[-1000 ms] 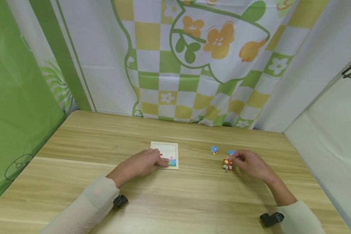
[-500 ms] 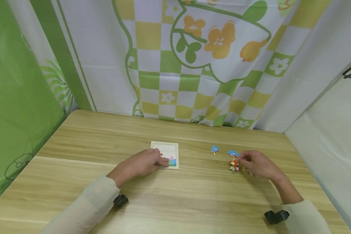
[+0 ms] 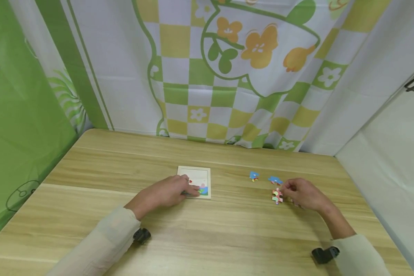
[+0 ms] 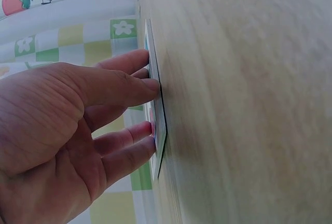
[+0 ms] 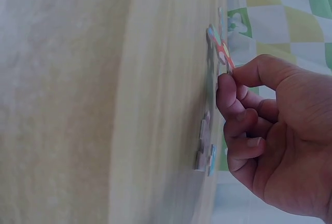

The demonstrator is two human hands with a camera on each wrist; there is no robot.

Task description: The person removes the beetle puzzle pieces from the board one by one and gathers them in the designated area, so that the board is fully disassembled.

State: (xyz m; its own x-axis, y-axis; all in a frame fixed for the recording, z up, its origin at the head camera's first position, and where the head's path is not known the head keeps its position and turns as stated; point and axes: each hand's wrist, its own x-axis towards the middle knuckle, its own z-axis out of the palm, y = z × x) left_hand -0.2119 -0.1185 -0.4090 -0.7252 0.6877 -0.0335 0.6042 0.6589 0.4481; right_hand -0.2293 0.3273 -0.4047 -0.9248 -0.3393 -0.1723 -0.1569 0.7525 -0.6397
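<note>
On the left of the table lies a small square puzzle board [image 3: 194, 168] with a pale rim and a partly filled picture. My left hand [image 3: 170, 190] rests on it; in the left wrist view, the thumb touches the near edge and the spread fingers touch the top. To the right, thumb and index finger of my right hand [image 3: 303, 193] pinch a red jigsaw piece [image 3: 277, 196] with coloured patches. In the right wrist view, that jigsaw piece [image 5: 220, 47] is tilted, its outer end near the tabletop. The other right fingers are curled and hold nothing visible.
Two blue jigsaw pieces [image 3: 253, 176] [image 3: 275, 179] lie beyond the right hand. More loose pieces [image 3: 295, 203] lie partly hidden beneath that hand. A patterned curtain [image 3: 200, 99] hangs behind the table's far edge.
My right hand has moved a little to the right with the red jigsaw piece, which is now at a different tilt. A blue piece behind it shows more fully. The left hand stays put.
</note>
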